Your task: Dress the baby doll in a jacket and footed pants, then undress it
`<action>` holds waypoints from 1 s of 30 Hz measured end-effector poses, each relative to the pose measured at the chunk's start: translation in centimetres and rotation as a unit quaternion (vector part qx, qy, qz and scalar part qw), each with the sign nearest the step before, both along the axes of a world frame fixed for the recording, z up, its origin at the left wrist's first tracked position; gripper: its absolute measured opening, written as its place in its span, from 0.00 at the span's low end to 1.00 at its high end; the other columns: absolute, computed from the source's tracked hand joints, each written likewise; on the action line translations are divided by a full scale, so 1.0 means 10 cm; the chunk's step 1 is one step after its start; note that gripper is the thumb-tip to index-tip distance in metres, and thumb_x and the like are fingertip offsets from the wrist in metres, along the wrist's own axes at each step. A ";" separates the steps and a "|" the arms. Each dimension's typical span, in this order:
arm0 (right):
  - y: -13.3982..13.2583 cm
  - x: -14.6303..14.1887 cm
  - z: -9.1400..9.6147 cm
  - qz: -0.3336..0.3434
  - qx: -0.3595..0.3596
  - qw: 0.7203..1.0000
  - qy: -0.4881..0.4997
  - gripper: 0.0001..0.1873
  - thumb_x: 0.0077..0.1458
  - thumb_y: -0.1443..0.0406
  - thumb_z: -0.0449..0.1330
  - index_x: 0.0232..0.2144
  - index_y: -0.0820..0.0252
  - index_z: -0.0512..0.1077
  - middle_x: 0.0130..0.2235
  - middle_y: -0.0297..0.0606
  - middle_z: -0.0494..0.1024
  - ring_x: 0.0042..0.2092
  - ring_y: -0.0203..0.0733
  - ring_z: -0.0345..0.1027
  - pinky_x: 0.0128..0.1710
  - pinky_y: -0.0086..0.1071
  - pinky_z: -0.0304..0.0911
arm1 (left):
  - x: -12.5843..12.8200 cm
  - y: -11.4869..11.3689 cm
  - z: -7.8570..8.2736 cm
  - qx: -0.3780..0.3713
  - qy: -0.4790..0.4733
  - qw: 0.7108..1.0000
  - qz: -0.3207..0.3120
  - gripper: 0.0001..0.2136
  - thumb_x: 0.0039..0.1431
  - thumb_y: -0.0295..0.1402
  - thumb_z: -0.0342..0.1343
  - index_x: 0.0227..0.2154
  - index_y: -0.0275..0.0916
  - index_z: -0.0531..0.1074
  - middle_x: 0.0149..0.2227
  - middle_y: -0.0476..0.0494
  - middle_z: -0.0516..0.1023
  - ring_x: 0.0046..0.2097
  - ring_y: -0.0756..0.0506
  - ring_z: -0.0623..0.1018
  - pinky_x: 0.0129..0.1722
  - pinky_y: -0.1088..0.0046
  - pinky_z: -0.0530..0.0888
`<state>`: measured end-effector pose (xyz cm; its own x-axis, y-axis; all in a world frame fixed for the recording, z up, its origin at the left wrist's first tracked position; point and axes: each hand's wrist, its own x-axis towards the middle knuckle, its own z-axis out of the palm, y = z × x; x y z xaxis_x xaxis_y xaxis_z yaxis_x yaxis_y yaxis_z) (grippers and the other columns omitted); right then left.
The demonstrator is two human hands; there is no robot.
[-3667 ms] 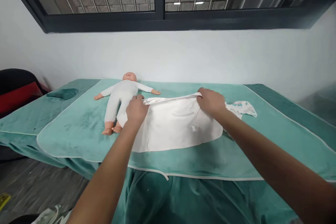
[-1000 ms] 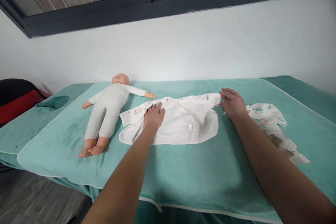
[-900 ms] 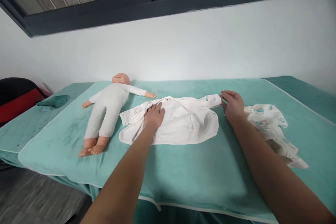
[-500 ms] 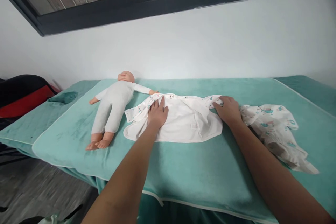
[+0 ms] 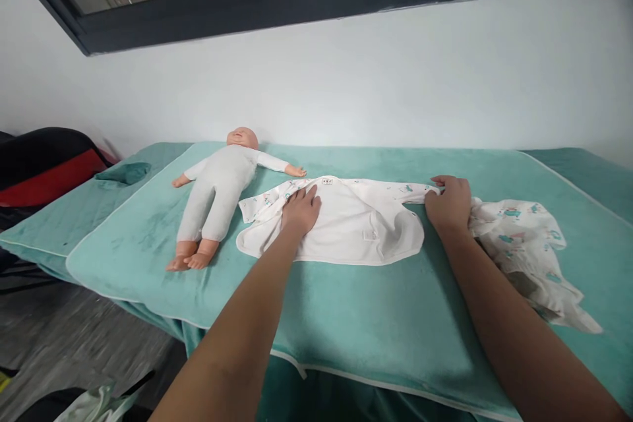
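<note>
A white baby shirt [image 5: 346,224] with small printed figures on its sleeves lies spread on the green bed cover [image 5: 356,316]. My left hand [image 5: 301,210] rests flat on the shirt's left part, fingers extended. At the end of the right sleeve, my right hand [image 5: 449,203] is closed with the cuff pinched between thumb and fingers. To the left, a baby doll [image 5: 217,191] in a pale bodysuit lies on its back, one arm stretched toward the shirt. A crumpled printed baby garment [image 5: 529,244] lies right beside my right wrist, partly covered by my forearm.
Behind the bed rises a white wall [image 5: 346,86] with a dark window frame [image 5: 198,13] above. A black and red object [image 5: 54,171] stands at the far left. Light cloth [image 5: 99,405] shows at the bottom left, below the bed's edge.
My right hand has moved right with the cuff, and the right sleeve is now stretched out straighter. My left hand stays on the shirt. The view has shifted slightly.
</note>
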<state>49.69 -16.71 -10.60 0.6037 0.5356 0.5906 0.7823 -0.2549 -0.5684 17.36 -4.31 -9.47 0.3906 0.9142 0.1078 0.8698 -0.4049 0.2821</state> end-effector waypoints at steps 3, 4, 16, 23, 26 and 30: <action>-0.04 -0.15 0.12 0.043 -0.002 0.998 -0.042 0.16 0.51 0.68 0.53 0.42 0.60 0.73 0.45 0.50 0.74 0.52 0.55 0.64 0.56 0.51 0.59 | 0.00 -0.01 0.00 -0.002 -0.004 1.000 -0.001 0.26 0.68 0.43 0.34 0.67 0.50 0.56 0.68 0.46 0.62 0.68 0.38 0.60 0.67 0.53 0.58; -0.05 -0.24 0.18 0.066 0.002 0.996 -0.056 0.16 0.52 0.67 0.53 0.43 0.60 0.73 0.46 0.49 0.75 0.52 0.54 0.65 0.56 0.50 0.60 | 0.00 -0.01 0.01 -0.002 -0.005 1.000 -0.001 0.26 0.68 0.43 0.34 0.67 0.50 0.56 0.68 0.46 0.62 0.68 0.38 0.61 0.67 0.54 0.58; -0.09 -1.81 0.18 0.357 -0.204 0.897 -0.159 0.33 0.67 0.52 0.45 0.64 0.70 0.61 0.67 0.56 0.61 0.68 0.58 0.52 0.65 0.56 0.49 | -0.01 -0.06 0.05 0.011 0.005 1.000 -0.006 0.26 0.69 0.43 0.34 0.67 0.48 0.57 0.67 0.47 0.63 0.67 0.38 0.62 0.68 0.55 0.57; -0.15 -1.79 0.07 0.318 -0.270 0.888 -0.192 0.35 0.68 0.49 0.43 0.66 0.66 0.59 0.70 0.53 0.54 0.71 0.60 0.44 0.67 0.58 0.43 | -0.01 -0.05 0.04 0.017 0.003 1.000 -0.006 0.26 0.68 0.43 0.35 0.67 0.48 0.58 0.68 0.47 0.63 0.68 0.38 0.62 0.68 0.55 0.58; -0.21 -1.83 0.12 0.327 -0.258 0.889 -0.188 0.32 0.68 0.51 0.45 0.64 0.67 0.62 0.68 0.54 0.58 0.70 0.60 0.47 0.67 0.58 0.45 | -0.01 -0.05 0.05 0.014 0.003 1.000 -0.005 0.26 0.68 0.43 0.35 0.67 0.49 0.58 0.68 0.47 0.62 0.67 0.38 0.62 0.68 0.55 0.58; -0.48 -1.78 0.15 0.381 -0.199 0.886 -0.172 0.24 0.68 0.57 0.48 0.59 0.62 0.67 0.64 0.49 0.67 0.65 0.54 0.58 0.65 0.52 0.52 | -0.01 -0.04 0.04 0.007 -0.007 1.000 -0.005 0.26 0.68 0.43 0.36 0.66 0.49 0.58 0.67 0.47 0.63 0.68 0.38 0.61 0.68 0.54 0.58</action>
